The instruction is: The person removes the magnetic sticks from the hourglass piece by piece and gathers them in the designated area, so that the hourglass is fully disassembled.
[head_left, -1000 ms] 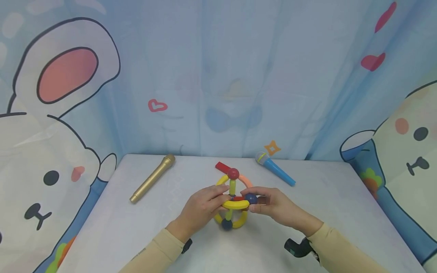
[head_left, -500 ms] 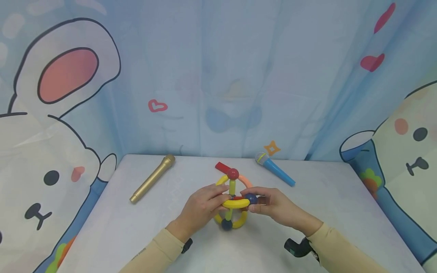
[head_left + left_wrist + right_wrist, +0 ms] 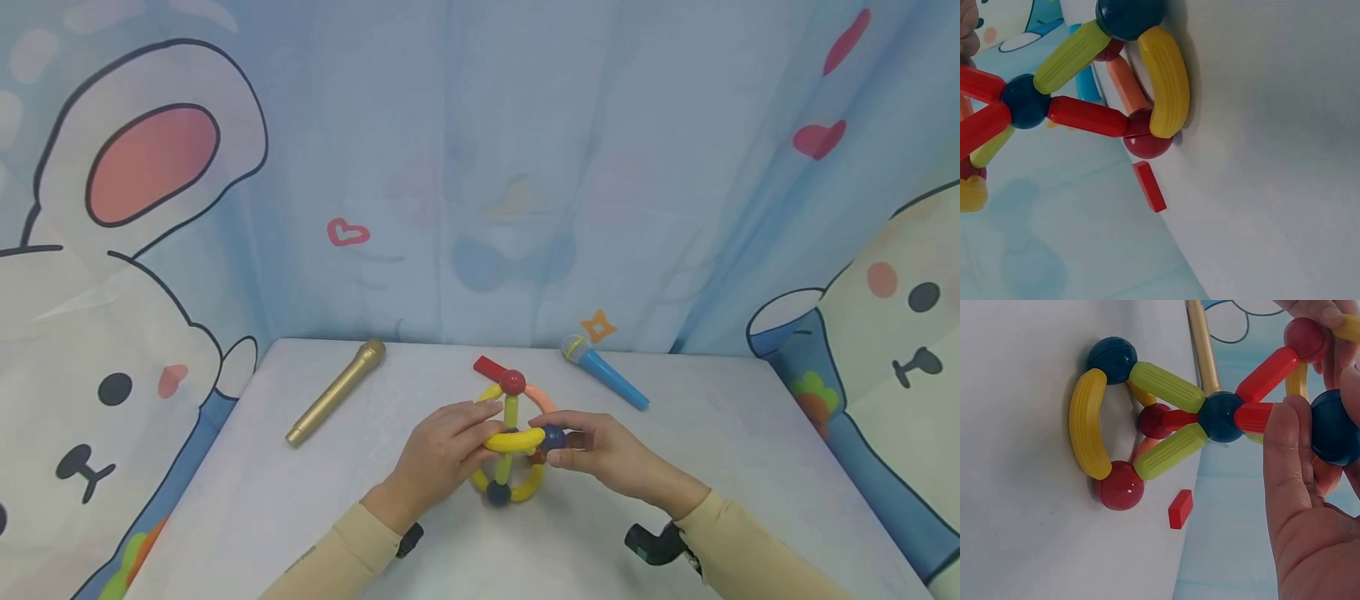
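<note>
A toy frame of magnetic balls and sticks stands on the table, with a red ball (image 3: 512,382) at the back and a dark blue ball (image 3: 498,493) in front. My left hand (image 3: 442,450) pinches the left end of a yellow curved stick (image 3: 514,441). At that stick's right end, my right hand (image 3: 606,454) pinches a blue ball (image 3: 553,437) between thumb and fingers. The right wrist view shows a red stick (image 3: 1254,417) running from the centre blue ball (image 3: 1220,417) towards this held ball (image 3: 1334,428). Green sticks (image 3: 1169,387) slope down to a ring of yellow curved sticks (image 3: 1088,425).
Behind the frame lies a red block (image 3: 489,368). A gold microphone (image 3: 335,394) lies at the back left of the white table (image 3: 247,500), a blue microphone (image 3: 606,372) at the back right. A printed curtain (image 3: 517,167) hangs behind the table's far edge.
The yellow curved stick has risen slightly and now covers the red stick in the head view. My left hand has shifted a little with it; my right hand stays in place.
</note>
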{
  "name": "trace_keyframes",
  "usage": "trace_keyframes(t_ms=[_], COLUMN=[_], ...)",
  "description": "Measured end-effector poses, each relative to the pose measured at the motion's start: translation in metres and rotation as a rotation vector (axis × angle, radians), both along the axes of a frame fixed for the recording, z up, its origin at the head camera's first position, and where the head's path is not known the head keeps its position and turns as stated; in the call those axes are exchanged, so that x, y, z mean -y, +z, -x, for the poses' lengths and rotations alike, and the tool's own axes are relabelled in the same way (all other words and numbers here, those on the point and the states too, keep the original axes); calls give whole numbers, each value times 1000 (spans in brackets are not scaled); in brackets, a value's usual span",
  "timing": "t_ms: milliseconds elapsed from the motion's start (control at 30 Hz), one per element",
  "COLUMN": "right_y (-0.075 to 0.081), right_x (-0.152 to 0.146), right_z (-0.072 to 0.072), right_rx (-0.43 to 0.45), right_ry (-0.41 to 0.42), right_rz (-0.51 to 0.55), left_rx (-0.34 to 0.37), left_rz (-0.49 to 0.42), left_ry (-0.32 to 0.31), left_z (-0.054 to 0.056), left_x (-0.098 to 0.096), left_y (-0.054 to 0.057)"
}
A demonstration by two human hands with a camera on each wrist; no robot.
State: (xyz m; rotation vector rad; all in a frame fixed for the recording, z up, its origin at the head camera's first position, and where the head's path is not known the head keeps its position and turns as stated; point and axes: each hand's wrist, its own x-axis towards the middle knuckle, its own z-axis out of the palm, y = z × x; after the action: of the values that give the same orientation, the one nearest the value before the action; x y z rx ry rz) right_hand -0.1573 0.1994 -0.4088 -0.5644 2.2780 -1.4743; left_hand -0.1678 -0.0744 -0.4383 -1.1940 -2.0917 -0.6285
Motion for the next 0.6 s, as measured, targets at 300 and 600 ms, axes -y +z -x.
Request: trace_keyframes(t_ms=[300,600], right_y=[2,4], right_x=[0,-1], right_z=[0,-1], right_rx=[-7,5], right_ry=[-10,-5], right_rz=[-15,-5], left_rx=[44,266], left_rz=[-56,-153], left_ry=[32,116], left_z=[-10,-26], left_x=[15,51], left_y=[3,-1])
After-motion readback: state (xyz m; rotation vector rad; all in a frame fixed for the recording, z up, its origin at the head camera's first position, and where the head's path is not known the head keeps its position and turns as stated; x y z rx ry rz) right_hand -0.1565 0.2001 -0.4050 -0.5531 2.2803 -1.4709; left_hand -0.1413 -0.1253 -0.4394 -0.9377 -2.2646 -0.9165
